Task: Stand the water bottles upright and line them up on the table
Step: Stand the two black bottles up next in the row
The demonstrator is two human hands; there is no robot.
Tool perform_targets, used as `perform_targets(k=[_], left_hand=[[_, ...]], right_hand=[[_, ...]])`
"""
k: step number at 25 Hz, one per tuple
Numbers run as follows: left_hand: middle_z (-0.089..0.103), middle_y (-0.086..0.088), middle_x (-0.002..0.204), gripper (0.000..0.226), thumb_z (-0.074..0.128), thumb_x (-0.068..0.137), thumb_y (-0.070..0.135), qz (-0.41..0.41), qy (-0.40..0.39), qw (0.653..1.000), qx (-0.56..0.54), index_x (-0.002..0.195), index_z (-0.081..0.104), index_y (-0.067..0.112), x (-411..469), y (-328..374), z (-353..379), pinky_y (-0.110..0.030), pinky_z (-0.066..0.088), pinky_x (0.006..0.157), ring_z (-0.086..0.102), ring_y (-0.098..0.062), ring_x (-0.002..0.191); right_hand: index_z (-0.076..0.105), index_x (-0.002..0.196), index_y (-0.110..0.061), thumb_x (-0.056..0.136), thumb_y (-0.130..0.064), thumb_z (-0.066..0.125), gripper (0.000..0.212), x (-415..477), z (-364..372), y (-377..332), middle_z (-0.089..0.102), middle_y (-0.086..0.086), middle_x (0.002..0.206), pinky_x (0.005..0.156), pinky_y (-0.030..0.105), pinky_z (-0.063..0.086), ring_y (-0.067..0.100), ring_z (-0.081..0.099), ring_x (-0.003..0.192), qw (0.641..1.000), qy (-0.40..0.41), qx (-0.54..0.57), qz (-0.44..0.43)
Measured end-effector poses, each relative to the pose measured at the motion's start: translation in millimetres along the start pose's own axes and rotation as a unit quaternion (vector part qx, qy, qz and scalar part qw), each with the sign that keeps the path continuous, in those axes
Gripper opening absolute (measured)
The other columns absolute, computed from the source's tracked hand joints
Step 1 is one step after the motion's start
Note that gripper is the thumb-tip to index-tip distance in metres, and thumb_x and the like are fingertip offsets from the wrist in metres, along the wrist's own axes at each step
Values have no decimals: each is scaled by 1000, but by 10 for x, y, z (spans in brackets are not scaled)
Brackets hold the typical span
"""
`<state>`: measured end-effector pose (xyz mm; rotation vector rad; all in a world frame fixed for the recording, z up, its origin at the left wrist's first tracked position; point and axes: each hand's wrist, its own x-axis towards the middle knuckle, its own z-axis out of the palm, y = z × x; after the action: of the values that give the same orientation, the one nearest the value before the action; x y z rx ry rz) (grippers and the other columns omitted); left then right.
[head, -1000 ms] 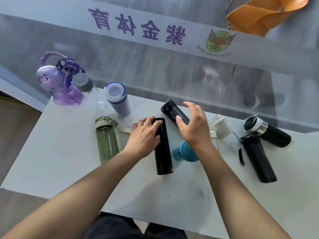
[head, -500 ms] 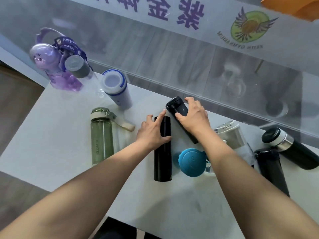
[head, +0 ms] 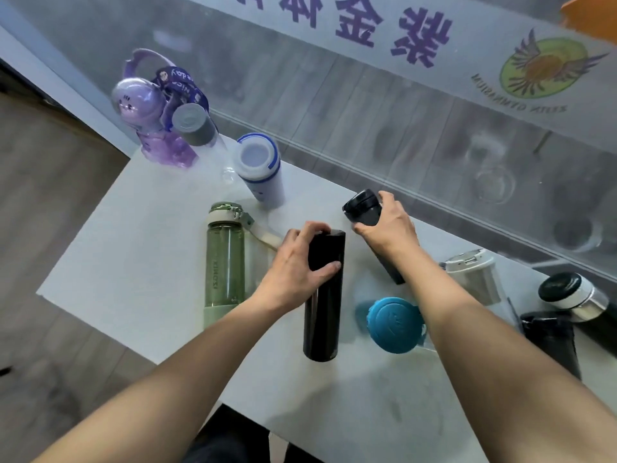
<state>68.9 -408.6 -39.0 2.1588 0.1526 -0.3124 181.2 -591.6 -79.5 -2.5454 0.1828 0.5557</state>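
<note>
- Lying on the white worktop, a tall black bottle has the left hand with fingers wrapped round its upper end.
- Beside it lie a blue-lidded bottle and a green bottle.
- Farther back, the right hand has its fingers clasped round a second black bottle, near its cap.
- A purple bottle and a white-and-blue bottle stand upright at the far edge.

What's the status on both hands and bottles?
Left hand gripping matte black bottle, lying flat. Right hand on capped black bottle, tilted. Green bottle lies beside; blue lid close right.
</note>
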Motion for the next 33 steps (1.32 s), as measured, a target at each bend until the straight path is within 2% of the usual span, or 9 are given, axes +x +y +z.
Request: perform_targets(k=[3, 8, 11, 14, 24, 27, 29, 31, 33], left_hand=[[49, 3, 116, 57, 80, 76, 30, 37, 31, 998, -29, 121, 46, 40, -206, 99, -171, -40, 55, 92, 57, -15, 108], [44, 10, 122, 77, 83, 71, 22, 86, 70, 994, -2, 136, 45, 34, -437, 217, -458, -36, 53, 94, 56, -7, 107], [43, 8, 126, 84, 83, 70, 21, 110, 75, 991, 19, 143, 42, 27, -495, 211, -543, -34, 51, 96, 53, -7, 112], [42, 7, 126, 83, 83, 69, 21, 130, 69, 988, 35, 142, 43, 21, -581, 174, -583, -32, 49, 97, 51, -11, 115], [45, 8, 125, 75, 83, 72, 25, 149, 39, 987, 39, 136, 45, 26, -800, 20, -600, -22, 45, 97, 52, -12, 113], [48, 8, 123, 75, 82, 73, 26, 150, 34, 987, 37, 138, 44, 31, -813, -5, -614, -25, 47, 94, 54, -12, 109], [49, 10, 122, 77, 81, 74, 26, 150, 27, 988, 35, 140, 42, 34, -812, -19, -614, -29, 50, 93, 55, -11, 108], [51, 12, 124, 81, 81, 74, 27, 146, 21, 989, 27, 143, 39, 35, -789, -22, -594, -32, 50, 95, 55, -11, 111], [53, 12, 128, 85, 82, 73, 27, 138, 16, 990, 3, 144, 37, 34, -754, -13, -548, -31, 50, 98, 55, -11, 114]], right_hand=[[38, 146, -27, 68, -42, 79, 89, -105, -115, -195, 52, 6, 137, 107, 43, 43, 29, 53, 125, 994, 48, 80, -47], [41, 125, -42, 61, -46, 77, 74, -288, -253, -582, 62, -12, 117, 97, 38, 51, 20, 63, 108, 973, 87, 190, -95], [39, 123, -40, 63, -37, 80, 73, -364, -199, -702, 63, -12, 113, 96, 38, 51, 21, 62, 106, 972, 84, 190, -109], [41, 125, -34, 68, -23, 83, 72, -400, -144, -792, 62, -9, 114, 88, 28, 48, 17, 60, 104, 971, 71, 189, -127], [39, 130, -29, 74, -29, 80, 70, -493, -46, -900, 62, -3, 117, 87, 28, 46, 20, 60, 105, 976, 80, 154, -131], [29, 144, -32, 71, -31, 84, 91, -510, -61, -886, 59, 0, 131, 96, 29, 44, 23, 57, 121, 982, 67, 144, -100], [19, 151, -35, 67, -36, 86, 107, -609, -111, -854, 54, 5, 138, 106, 38, 43, 24, 52, 128, 986, 90, 125, -69], [28, 150, -29, 72, -36, 83, 96, -828, -207, -814, 54, 8, 133, 107, 43, 43, 25, 53, 126, 982, 139, 105, -68], [49, 138, -24, 81, -35, 77, 65, -1147, -298, -743, 57, 1, 127, 104, 38, 46, 18, 57, 119, 977, 141, 131, -92]])
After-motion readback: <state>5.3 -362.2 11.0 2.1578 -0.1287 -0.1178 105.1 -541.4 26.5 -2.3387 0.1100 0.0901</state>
